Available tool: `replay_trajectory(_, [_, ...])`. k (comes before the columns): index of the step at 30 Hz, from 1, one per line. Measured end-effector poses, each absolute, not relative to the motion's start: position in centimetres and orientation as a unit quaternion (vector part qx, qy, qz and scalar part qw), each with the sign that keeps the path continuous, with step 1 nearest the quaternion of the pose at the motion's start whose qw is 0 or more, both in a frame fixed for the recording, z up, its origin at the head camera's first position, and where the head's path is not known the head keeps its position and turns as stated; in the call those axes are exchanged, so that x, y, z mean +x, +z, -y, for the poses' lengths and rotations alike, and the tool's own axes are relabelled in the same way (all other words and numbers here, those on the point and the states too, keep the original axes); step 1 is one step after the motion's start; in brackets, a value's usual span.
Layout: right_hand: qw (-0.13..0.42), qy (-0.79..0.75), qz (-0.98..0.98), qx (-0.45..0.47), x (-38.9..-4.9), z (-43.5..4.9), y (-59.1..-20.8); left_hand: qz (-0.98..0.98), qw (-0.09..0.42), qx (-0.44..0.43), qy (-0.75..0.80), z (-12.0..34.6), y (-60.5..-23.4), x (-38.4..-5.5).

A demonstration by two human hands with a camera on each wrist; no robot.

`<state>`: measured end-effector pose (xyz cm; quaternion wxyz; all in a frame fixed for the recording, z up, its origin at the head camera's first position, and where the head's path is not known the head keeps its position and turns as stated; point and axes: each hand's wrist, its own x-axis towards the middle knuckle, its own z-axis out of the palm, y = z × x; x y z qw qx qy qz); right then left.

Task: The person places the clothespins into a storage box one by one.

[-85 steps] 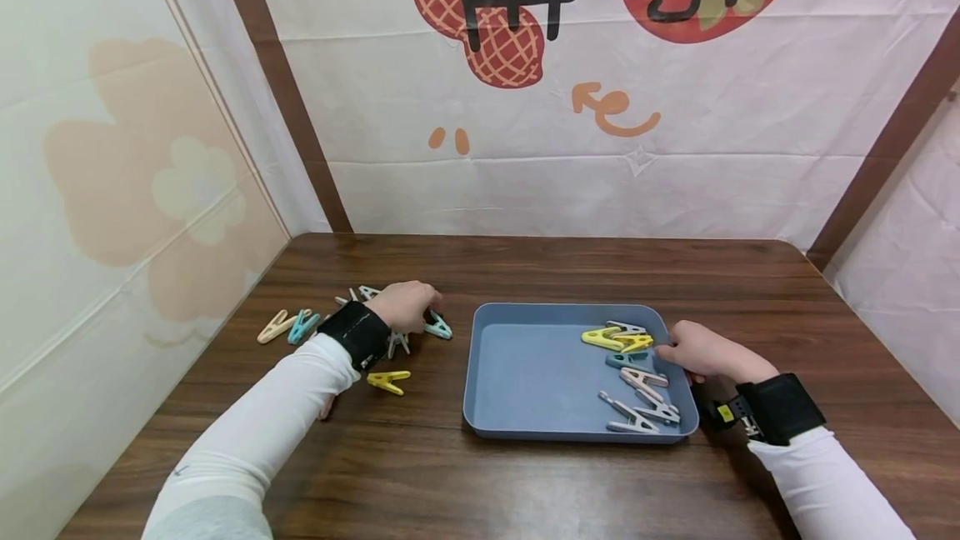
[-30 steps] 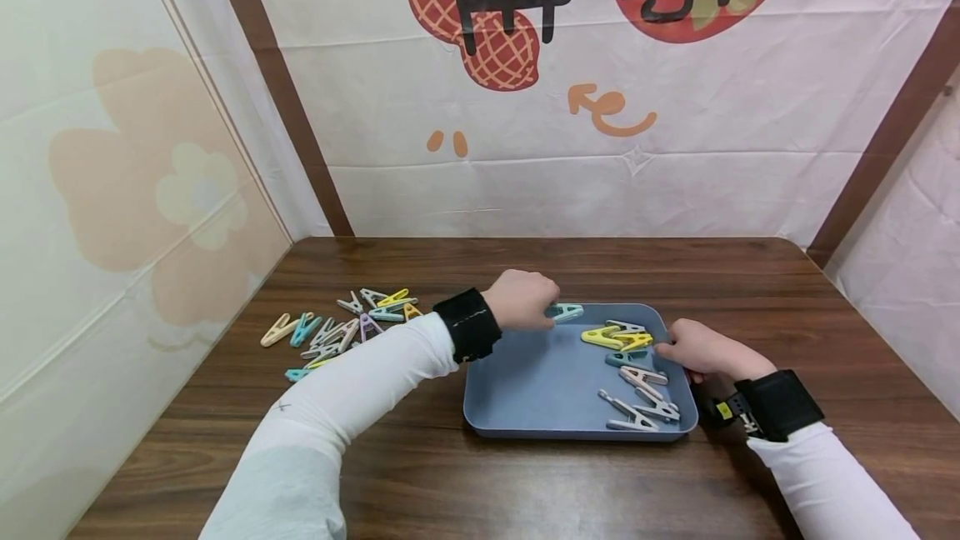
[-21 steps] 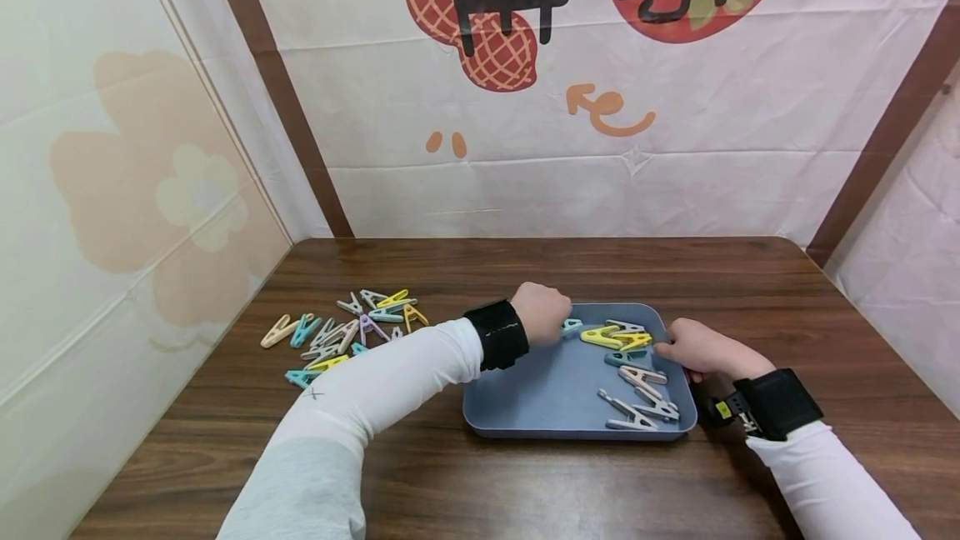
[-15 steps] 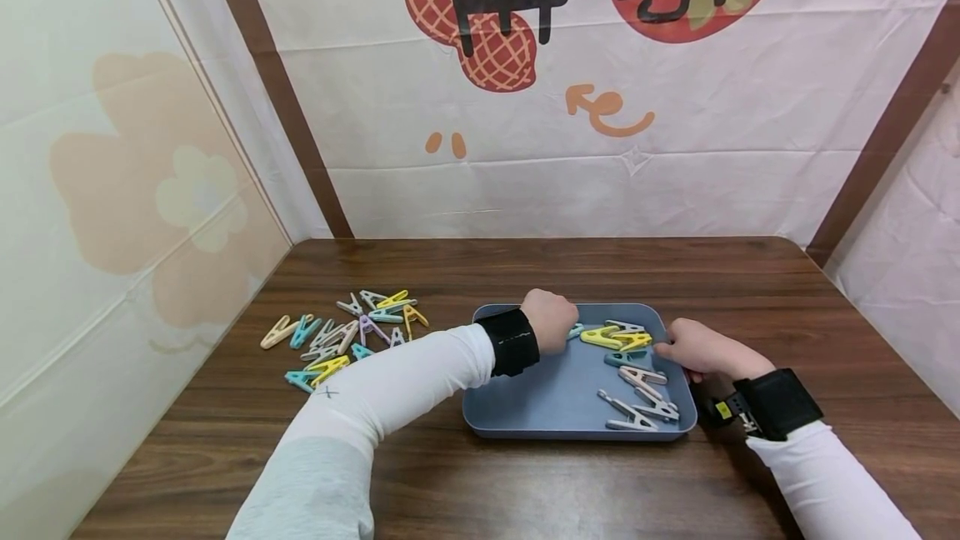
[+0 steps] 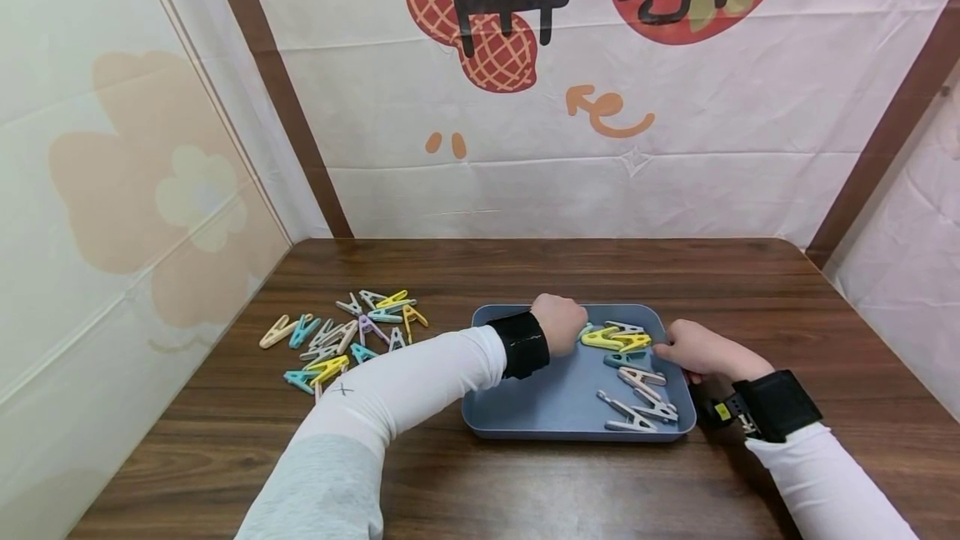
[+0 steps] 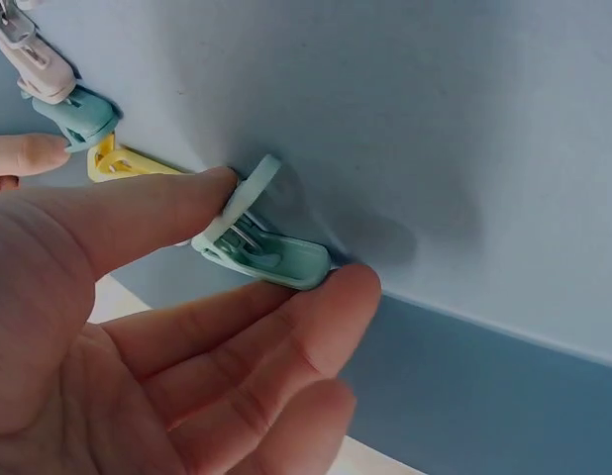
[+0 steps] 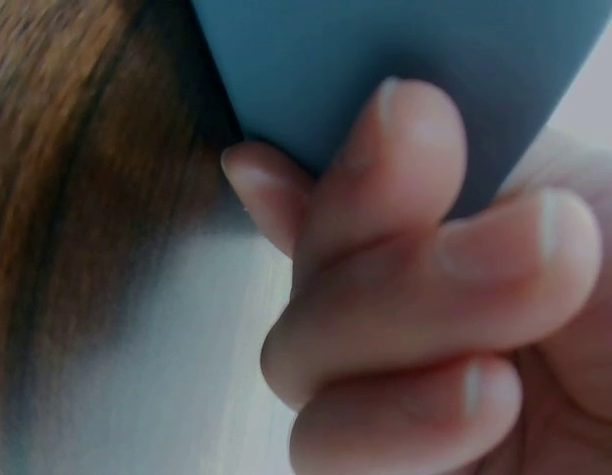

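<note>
Over the far side of the blue tray (image 5: 517, 402), my left hand (image 5: 558, 325) pinches a pale green clothespin (image 6: 304, 261) between thumb and fingertips. In the left wrist view its legs stand spread, close to the tray's floor and wall. My right hand (image 5: 716, 350) holds the tray's right rim, thumb over the edge and fingers curled against the outer wall (image 7: 306, 59). Along the tray's right side lie yellow clothespins (image 5: 600, 338), a dark teal clothespin (image 5: 624, 360), and several whitish clothespins (image 5: 633, 422).
On the wooden table (image 5: 420, 473), left of the tray, several clothespins are scattered, among them a purple clothespin (image 5: 367, 326), a beige clothespin (image 5: 277, 332) and a yellow clothespin (image 5: 327, 368). A printed cloth (image 5: 525, 198) hangs behind the table's far edge.
From the pile at left, my left hand has carried the pale green clothespin rightward and down into the tray, beside the yellow clothespins. My right hand has stayed on the rim.
</note>
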<state>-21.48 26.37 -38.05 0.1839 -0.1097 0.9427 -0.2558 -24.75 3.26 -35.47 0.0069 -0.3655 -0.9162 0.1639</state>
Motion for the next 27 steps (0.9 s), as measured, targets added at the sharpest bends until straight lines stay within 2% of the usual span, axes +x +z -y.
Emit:
replay_trajectory(8, [0.188, -0.26, -0.94, -0.115, -21.4, -26.1, -38.0, 0.919, 0.02, -0.377, 0.117, -2.2, -35.7, -25.3])
replay_trajectory(15, [0.189, -0.26, -0.94, -0.116, -21.5, -26.1, -38.0, 0.924, 0.041, -0.371, 0.083, 0.5, -33.0, -24.1])
replay_trajectory(23, [0.196, -0.258, -0.94, -0.104, -21.3, -26.0, -37.9, 0.942, 0.094, -0.323, -0.002, 5.6, -31.0, -24.4])
replay_trajectory(27, [0.202, -0.263, -0.939, -0.094, -21.2, -25.8, -37.8, 0.955, 0.092, -0.278, -0.052, 8.4, -30.6, -25.6])
